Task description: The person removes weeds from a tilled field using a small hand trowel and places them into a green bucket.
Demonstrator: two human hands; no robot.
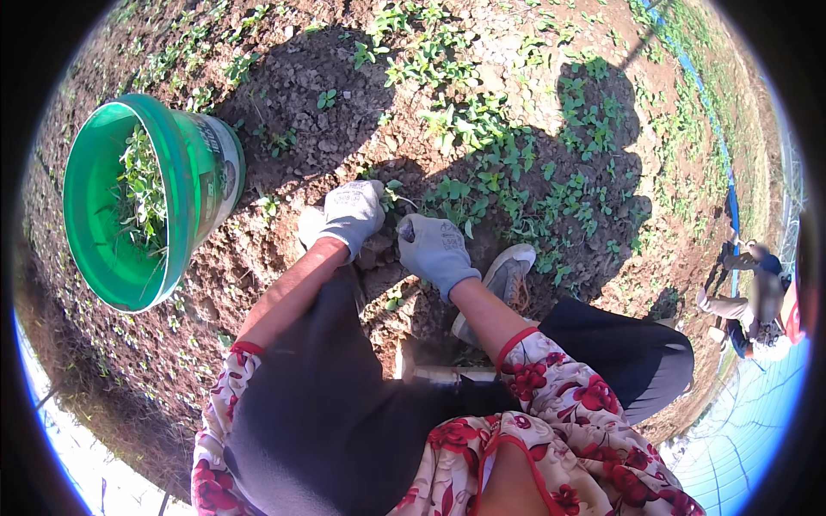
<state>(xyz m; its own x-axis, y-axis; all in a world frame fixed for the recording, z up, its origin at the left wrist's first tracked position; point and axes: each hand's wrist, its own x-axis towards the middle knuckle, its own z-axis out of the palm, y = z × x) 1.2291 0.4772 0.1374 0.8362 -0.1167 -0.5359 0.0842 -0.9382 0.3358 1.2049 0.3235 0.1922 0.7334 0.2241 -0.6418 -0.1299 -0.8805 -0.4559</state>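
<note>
Both my hands wear grey gloves and are low over the soil in front of my knees. My left hand (354, 211) is closed, and a small green plant (392, 194) with a thin stem sticks out at its fingertips. Just to the right, my right hand (435, 253) is curled into a fist. Whatever its fingers hold, if anything, is hidden. A short gap separates the two hands. Beyond them grows a patch of low leafy green plants (490, 176), partly in my shadow.
A green bucket (83, 215) lies tipped at the left, with pulled greens (142, 193) inside. My shoe (509, 273) is planted beside my right hand. A blue hose-like line (718, 129) runs along the right. Another person (757, 288) is low to the ground at far right.
</note>
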